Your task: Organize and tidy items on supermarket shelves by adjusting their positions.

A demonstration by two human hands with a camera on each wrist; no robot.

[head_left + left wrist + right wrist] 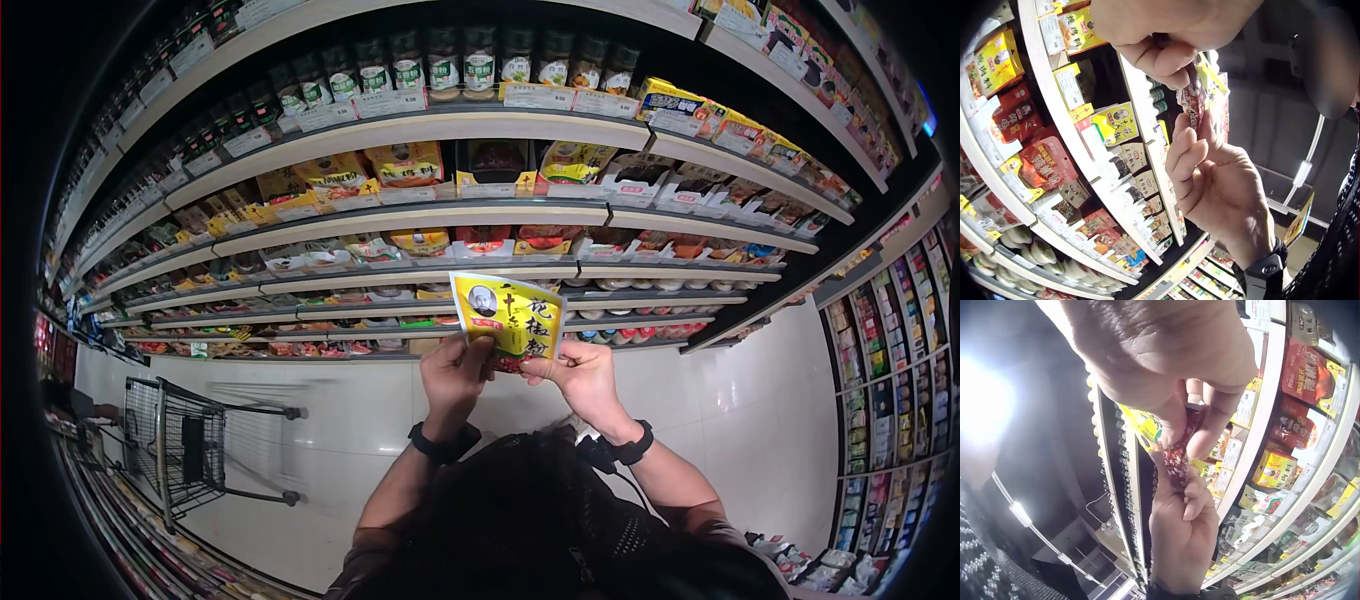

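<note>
A yellow seasoning packet (508, 316) with Chinese characters, a round portrait and a red picture along its bottom is held upright, front facing the head camera. My left hand (457, 377) pinches its lower left corner, thumb on the front. The lower right corner is pinched by my right hand (585, 380), again with the thumb in front. In the left wrist view, the packet (1193, 103) appears edge-on between my left hand (1179, 28) and right hand (1222, 187). Red printing on the packet (1175, 461) shows between the fingers in the right wrist view.
Shelves (480, 215) of seasoning packets curve across the front, with a row of spice jars (442, 65) on an upper one. A shopping cart (185, 445) stands at the left on the pale tiled floor (350, 400). More stocked shelves (890, 380) line the right.
</note>
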